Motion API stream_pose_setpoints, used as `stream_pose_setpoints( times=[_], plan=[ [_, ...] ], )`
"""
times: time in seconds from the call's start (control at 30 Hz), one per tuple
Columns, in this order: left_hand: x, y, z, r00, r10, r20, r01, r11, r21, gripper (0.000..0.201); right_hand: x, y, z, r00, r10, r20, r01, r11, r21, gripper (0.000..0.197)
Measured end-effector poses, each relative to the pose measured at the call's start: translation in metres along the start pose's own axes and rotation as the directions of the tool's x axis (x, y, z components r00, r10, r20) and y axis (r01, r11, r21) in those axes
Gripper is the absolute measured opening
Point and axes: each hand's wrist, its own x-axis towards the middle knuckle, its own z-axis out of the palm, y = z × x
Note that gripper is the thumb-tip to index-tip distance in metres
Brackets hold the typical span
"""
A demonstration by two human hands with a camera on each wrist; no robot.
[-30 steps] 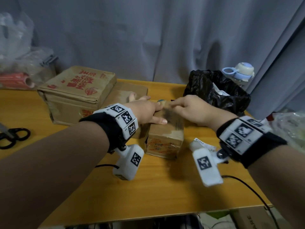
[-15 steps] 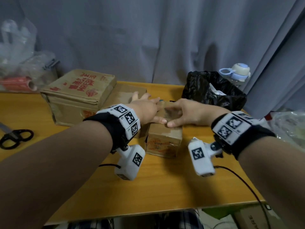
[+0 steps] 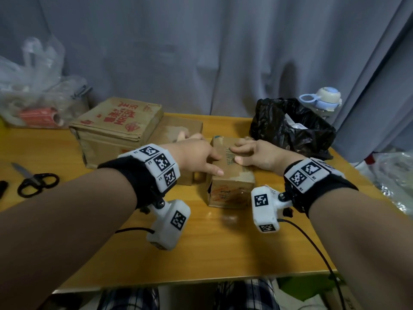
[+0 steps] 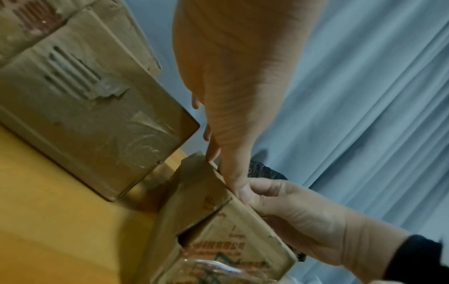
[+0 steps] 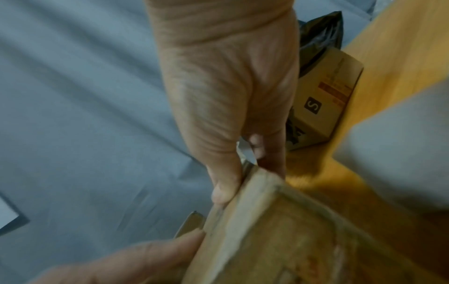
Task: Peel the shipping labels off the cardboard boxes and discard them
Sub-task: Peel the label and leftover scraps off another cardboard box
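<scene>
Yellow table [image 3: 223,253]: bare stretch on the near side of small box [image 3: 232,175]. Large printed box [image 3: 116,128] left of it, black bag [image 3: 290,126] right-rear. Left hand [image 3: 196,155] and right hand [image 3: 257,155] grasp small box's top edges; no label discernible.

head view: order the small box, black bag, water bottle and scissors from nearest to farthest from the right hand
1. small box, under the right hand.
2. black bag, back right.
3. water bottle, behind the bag.
4. scissors, far left edge of the table.
</scene>
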Motion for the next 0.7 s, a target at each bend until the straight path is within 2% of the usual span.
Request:
stream_pose_setpoints(
  times=[0.07,0.13,0.17,0.23,0.27,0.3,0.37,0.43,0.53,0.6,0.63,0.7],
  plan=[
    [-0.001,0.0,0.0,1.0,-0.007,-0.013,0.007,1.0,-0.018,0.066,-0.001,-0.005,-0.001,0.998,0.048,-0.05,-0.046,0.998,0.045,0.036],
    [-0.001,-0.002,0.002,0.999,-0.022,-0.049,0.018,0.997,-0.075,0.072,-0.001,-0.017,-0.001,0.993,0.104,-0.057,-0.103,0.994,0.023,0.037],
    [-0.001,-0.003,0.003,0.997,-0.035,-0.066,0.028,0.993,-0.112,0.078,0.003,-0.022,0.001,0.99,0.13,-0.05,-0.134,0.989,-0.065,0.049],
    [0.0,-0.004,0.003,0.995,-0.058,-0.083,0.044,0.986,-0.162,0.087,0.01,-0.027,0.006,0.971,0.22,-0.096,-0.235,0.951,-0.202,0.09],
    [0.001,-0.004,0.004,0.995,-0.062,-0.08,0.048,0.984,-0.174,0.089,0.014,-0.027,0.008,0.955,0.268,-0.128,-0.29,0.936,-0.201,0.102],
    [0.002,-0.004,0.004,0.995,-0.064,-0.073,0.049,0.982,-0.184,0.09,0.018,-0.025,0.01,0.945,0.29,-0.148,-0.314,0.933,-0.174,0.106],
    [0.003,-0.005,0.004,0.996,-0.065,-0.063,0.051,0.977,-0.208,0.089,0.021,-0.02,0.012,0.934,0.324,-0.149,-0.327,0.945,0.005,0.09],
    [0.003,-0.006,0.006,0.996,-0.067,-0.066,0.05,0.973,-0.227,0.088,0.015,-0.015,0.009,0.931,0.349,-0.107,-0.305,0.905,0.295,0.065],
    [0.003,-0.007,0.007,0.996,-0.062,-0.068,0.044,0.97,-0.24,0.09,0.006,-0.01,-0.001,0.92,0.39,-0.045,-0.328,0.827,0.457,0.041],
    [0.004,-0.008,0.006,0.996,-0.06,-0.063,0.043,0.97,-0.24,0.094,0.009,-0.019,-0.005,0.889,0.446,-0.104,-0.358,0.818,0.449,0.033],
    [0.005,-0.009,0.005,0.996,-0.059,-0.061,0.043,0.97,-0.238,0.095,0.014,-0.026,-0.005,0.883,0.445,-0.152,-0.364,0.852,0.377,0.039],
    [0.007,-0.009,0.004,0.996,-0.059,-0.059,0.044,0.97,-0.238,0.097,0.02,-0.039,-0.002,0.897,0.39,-0.207,-0.376,0.921,0.105,0.05]
  ],
)
